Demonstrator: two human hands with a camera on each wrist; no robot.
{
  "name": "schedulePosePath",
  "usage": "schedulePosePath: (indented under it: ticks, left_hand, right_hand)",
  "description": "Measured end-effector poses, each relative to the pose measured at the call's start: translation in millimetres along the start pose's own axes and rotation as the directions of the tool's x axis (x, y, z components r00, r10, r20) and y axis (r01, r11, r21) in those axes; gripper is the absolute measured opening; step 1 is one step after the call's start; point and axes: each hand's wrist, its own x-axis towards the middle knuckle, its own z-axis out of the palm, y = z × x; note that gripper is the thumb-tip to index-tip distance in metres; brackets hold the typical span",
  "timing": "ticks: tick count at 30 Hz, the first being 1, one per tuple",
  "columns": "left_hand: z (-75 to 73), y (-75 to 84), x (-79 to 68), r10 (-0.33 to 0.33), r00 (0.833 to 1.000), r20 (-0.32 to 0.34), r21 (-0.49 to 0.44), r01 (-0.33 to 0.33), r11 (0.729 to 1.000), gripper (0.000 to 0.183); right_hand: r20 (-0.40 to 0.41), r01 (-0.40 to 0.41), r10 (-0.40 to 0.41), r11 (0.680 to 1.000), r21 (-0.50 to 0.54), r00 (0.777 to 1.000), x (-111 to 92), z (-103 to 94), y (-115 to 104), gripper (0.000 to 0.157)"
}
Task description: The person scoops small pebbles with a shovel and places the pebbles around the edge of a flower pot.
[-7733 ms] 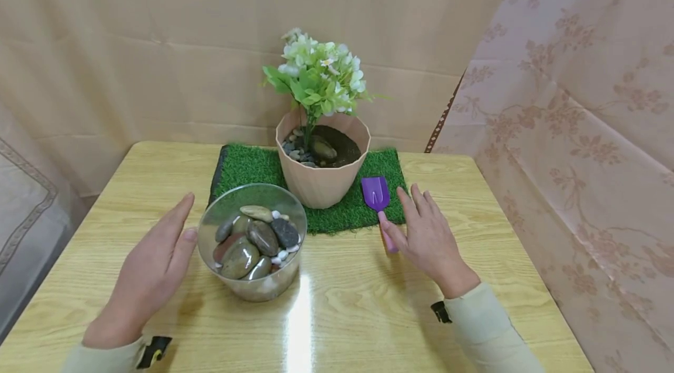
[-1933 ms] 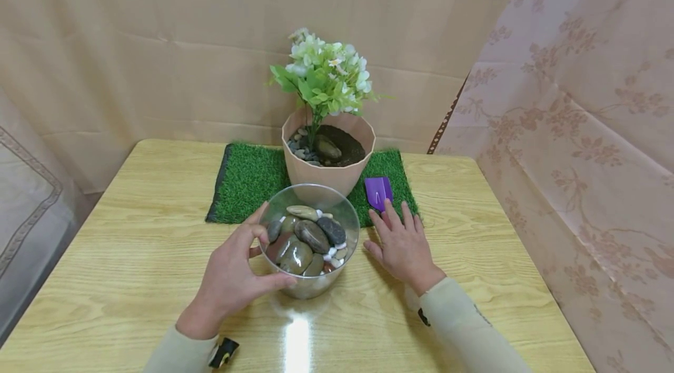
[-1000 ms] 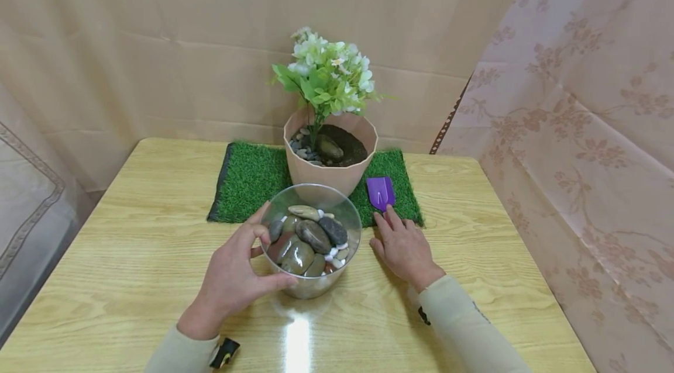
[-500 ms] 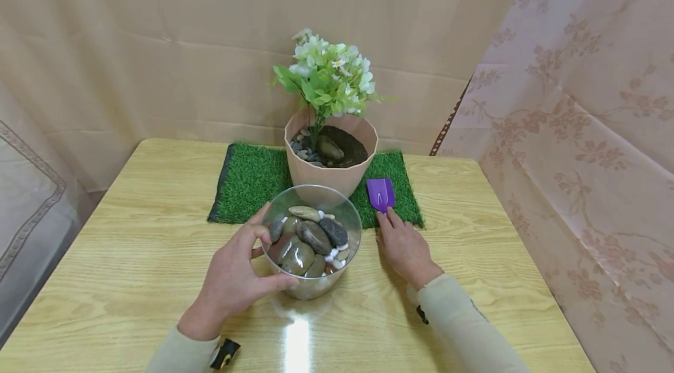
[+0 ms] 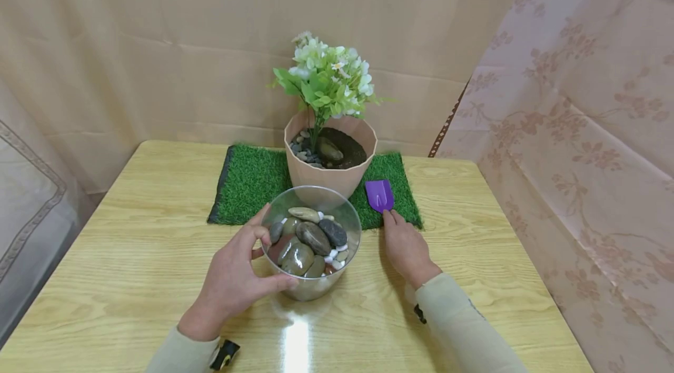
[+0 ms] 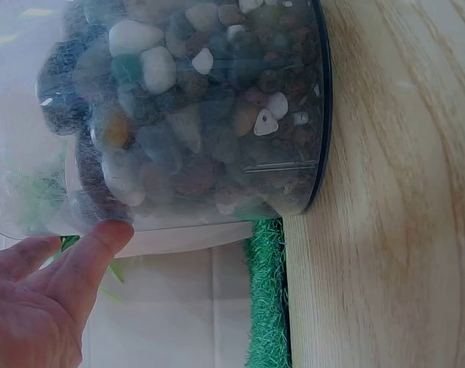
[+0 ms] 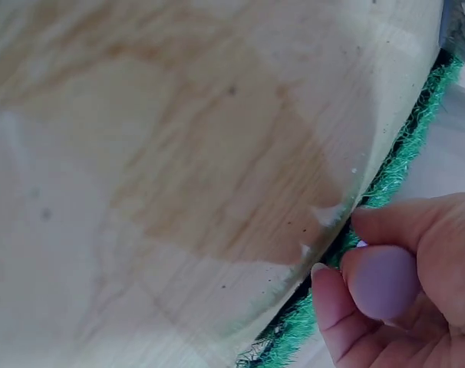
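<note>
My left hand [image 5: 231, 270] grips the left side of a clear plastic tub [image 5: 310, 289], thumb at its near rim and fingers round the far side. Inside lie several large wet stones [image 5: 313, 237]; through its wall the left wrist view shows small pebbles [image 6: 171, 146] below them. My right hand [image 5: 408, 247] holds the pink-purple handle of a small purple shovel [image 5: 380, 194] whose blade lies on the turf. In the right wrist view the rounded handle end [image 7: 384, 282] shows between thumb and curled fingers; most of the handle is hidden in the head view.
Behind the tub a beige flowerpot [image 5: 326, 180] with soil, stones and white-green flowers [image 5: 332, 78] stands on a green turf mat [image 5: 253, 177]. The wooden table [image 5: 126, 244] has a beige curtain [image 5: 210, 57] behind it and a floral cloth [image 5: 584, 127] at right.
The tub has come rightward in front of the pot, held by my left hand. My right hand has lowered from above the shovel and its fingers have closed round the handle.
</note>
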Motion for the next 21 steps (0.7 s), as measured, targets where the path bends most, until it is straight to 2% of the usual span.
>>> schedulePosePath:
  ticks: [4,8,12,21]
  left_hand:
    - [0.2,-0.4,0.2,0.003,1.000,-0.001,0.007,-0.003,1.000,0.069]
    - [0.2,-0.5,0.4,0.000,1.000,-0.002,0.011,0.000,1.000,0.069]
    - [-0.1,0.0,0.7,-0.005,1.000,0.001,0.010,0.005,1.000,0.070]
    - [0.3,-0.3,0.3,-0.002,1.000,0.001,0.006,0.002,1.000,0.069]
  right_hand:
    - [-0.036,-0.009,0.009,1.000,-0.009,0.999,0,-1.3,0,0.043]
    - [-0.039,-0.044,0.043,0.998,-0.035,0.998,1,-3.9,-2,0.038]
    - [-0.015,-0.092,0.092,0.994,-0.055,0.996,3,-6.3,-4,0.036]
    - [0.053,-0.165,0.167,0.986,-0.034,0.985,7,-12.3,-7,0.038]
